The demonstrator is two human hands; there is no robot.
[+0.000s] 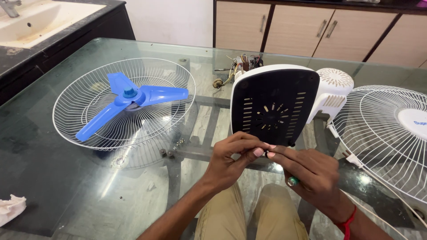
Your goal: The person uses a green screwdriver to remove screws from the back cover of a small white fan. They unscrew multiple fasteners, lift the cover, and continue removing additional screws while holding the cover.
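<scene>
My left hand (231, 158) and my right hand (307, 171) meet at the near edge of a glass table (53, 178), fingertips pinched together on something too small to make out. A green-tipped tool handle (292, 181) sticks out of my right palm. Just beyond my fingers a white fan base with a black slotted underside (271, 106) stands tilted up. Behind it lies the white motor housing (331, 91).
A white wire guard (84, 95) holding a blue three-blade fan blade (129, 100) lies at the left. A second white guard (382, 133) lies at the right. Loose screws (174, 146), wiring (242, 64), a crumpled cloth (11, 209), a sink counter (40, 26) and cabinets (311, 26) surround.
</scene>
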